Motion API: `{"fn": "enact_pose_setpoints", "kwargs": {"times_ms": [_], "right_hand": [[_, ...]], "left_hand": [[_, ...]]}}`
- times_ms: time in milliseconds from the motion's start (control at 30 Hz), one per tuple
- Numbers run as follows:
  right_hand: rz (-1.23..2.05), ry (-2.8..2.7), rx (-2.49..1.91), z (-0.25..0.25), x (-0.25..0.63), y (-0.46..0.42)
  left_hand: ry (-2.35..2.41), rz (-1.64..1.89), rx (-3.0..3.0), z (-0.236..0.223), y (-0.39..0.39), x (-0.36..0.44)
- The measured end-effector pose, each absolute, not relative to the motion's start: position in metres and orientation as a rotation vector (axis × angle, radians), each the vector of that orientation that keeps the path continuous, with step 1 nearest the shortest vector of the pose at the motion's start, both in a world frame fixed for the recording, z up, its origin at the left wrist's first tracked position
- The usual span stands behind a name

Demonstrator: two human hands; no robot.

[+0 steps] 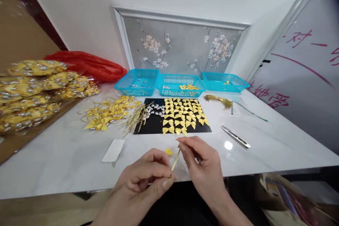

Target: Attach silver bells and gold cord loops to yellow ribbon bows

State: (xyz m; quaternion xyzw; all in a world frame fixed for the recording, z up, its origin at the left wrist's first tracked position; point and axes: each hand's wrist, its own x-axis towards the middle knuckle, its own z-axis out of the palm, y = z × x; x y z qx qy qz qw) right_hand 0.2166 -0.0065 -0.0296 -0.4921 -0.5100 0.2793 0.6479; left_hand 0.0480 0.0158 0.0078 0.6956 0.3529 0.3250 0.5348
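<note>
The marble-patterned counter [66,164] carries nearly everything here. A whiteboard [304,65] with red handwriting stands at its right, and a framed blossom panel [185,49] is behind it. At far left is a stack of clear bags [29,86] packed with yellow bows and silver beads, with a red plastic bag [84,65] behind them. 3 blue baskets sit along the back: the left basket [132,91], the middle basket [182,93], holding yellow pieces and silver bits, and the right basket [227,86].

In front of them lies a black mat [155,127]. Beaded yellow bows [106,113] are heaped to its left; a tied gold bundle [218,100] is to its right, near a green strip [250,111]. Nearer the front edge, a slim pointed metal tool [235,136] lies on the right and a white card [113,150] on the left.

Plain yellow bows [180,116] fill 4 columns on the mat, beside loose silver beads [159,113]; gold ties [135,120] overlap its left edge.

1 gold tie [175,160] slants above the counter between the 2 hands: the left hand [147,176] has thumb and fingers pinched on its lower end, the right hand [202,164] on its upper end. Just behind it is a small yellow piece [168,152].
</note>
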Motion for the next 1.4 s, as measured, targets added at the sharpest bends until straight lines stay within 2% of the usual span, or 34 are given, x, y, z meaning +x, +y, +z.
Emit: {"fn": "enact_pose_setpoints", "kwargs": {"times_ms": [133,300,867,1000,1100,1267,1400], "right_hand": [[0.254,-1.429,-1.108,-0.032,0.216,-0.014],[0.093,-1.529,-1.08,-0.028,0.216,-0.021],[-0.047,-1.645,-1.065,-0.037,0.216,-0.025],[0.019,-1.656,-1.098,-0.036,0.215,-0.027],[0.05,-1.681,-1.329,-0.036,0.235,-0.025],[-0.253,-1.346,-1.873,-0.051,0.317,-0.016],[-0.302,-1.269,-2.107,-0.07,0.368,-0.012]], "left_hand": [[0.808,0.71,1.317,0.009,0.015,0.053],[0.81,0.635,1.053,0.006,0.013,0.055],[0.84,0.613,1.002,0.005,0.015,0.055],[0.848,0.665,0.992,0.002,0.014,0.056],[0.879,0.686,1.059,0.0,0.015,0.057],[0.904,0.723,1.114,-0.002,0.017,0.061],[0.889,0.691,1.103,-0.002,0.015,0.066]]}}
